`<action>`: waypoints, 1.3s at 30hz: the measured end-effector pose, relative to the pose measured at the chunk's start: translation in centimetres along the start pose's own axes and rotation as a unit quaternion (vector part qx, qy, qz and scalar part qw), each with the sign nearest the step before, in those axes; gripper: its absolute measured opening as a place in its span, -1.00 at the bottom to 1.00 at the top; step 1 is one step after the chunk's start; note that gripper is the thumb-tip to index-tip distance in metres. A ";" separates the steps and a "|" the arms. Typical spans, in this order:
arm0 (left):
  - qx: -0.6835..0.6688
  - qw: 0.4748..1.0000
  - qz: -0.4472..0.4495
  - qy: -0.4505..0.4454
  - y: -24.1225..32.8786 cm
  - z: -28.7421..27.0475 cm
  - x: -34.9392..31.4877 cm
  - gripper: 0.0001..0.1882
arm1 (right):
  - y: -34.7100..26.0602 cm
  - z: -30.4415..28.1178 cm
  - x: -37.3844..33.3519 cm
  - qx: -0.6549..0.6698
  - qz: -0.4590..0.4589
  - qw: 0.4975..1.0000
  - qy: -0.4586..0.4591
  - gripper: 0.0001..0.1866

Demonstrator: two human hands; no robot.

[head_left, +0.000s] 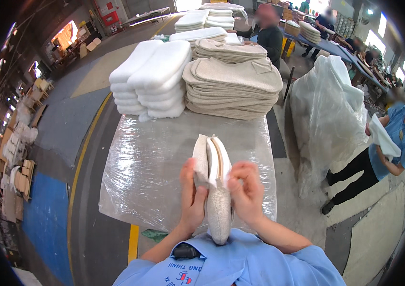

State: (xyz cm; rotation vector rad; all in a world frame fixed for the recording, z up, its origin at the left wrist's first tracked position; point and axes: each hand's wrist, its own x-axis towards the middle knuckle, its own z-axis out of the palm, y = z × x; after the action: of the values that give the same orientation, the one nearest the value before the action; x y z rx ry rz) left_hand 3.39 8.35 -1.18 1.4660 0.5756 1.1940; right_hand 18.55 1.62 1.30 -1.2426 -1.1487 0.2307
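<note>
Between my hands, upright and edge-on against my chest, is a curved pad (215,155) with white padding on both sides of a thin tan layer. A beige knit fabric cover (219,209) encloses its near end, while the far part of the white padding shows. My left hand (193,193) pinches a raised flap of the cover on the left side. My right hand (246,190), slightly blurred, has its fingers bent and closed at the cover's edge on the right. Both hands are above a table (140,162) wrapped in shiny clear plastic film.
On the table's far side stand a stack of white pads (159,71) and a stack of beige fabric covers (233,86). A large plastic-wrapped bundle (328,109) stands to the right. Beside it, a person in blue (397,138) holds a white piece. Another person (270,35) is behind the stacks.
</note>
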 end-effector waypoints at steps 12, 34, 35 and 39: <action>-0.022 0.965 -0.104 -0.239 -10.3 -0.6 -2.3 -0.26 | 8.7 2.2 -2.3 0.269 0.125 0.955 -0.011 -0.29; -0.076 0.981 -0.119 -0.130 -4.9 1.6 6.9 -0.32 | 5.7 3.3 3.6 0.326 0.102 0.940 0.013 -0.34; 0.018 0.988 -0.073 -0.138 -4.6 1.4 7.2 -0.32 | 5.6 3.7 3.6 0.347 0.120 0.930 0.009 -0.34; 0.246 0.949 0.067 -0.186 -1.1 7.4 7.2 -0.31 | 11.4 0.6 0.0 0.505 0.228 0.826 0.102 -0.38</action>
State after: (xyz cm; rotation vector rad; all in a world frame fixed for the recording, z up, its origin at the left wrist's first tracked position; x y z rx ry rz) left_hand 12.99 11.56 1.26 2.1261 0.5388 0.8695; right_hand 22.93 6.25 -8.16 -0.5223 -0.3691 0.9148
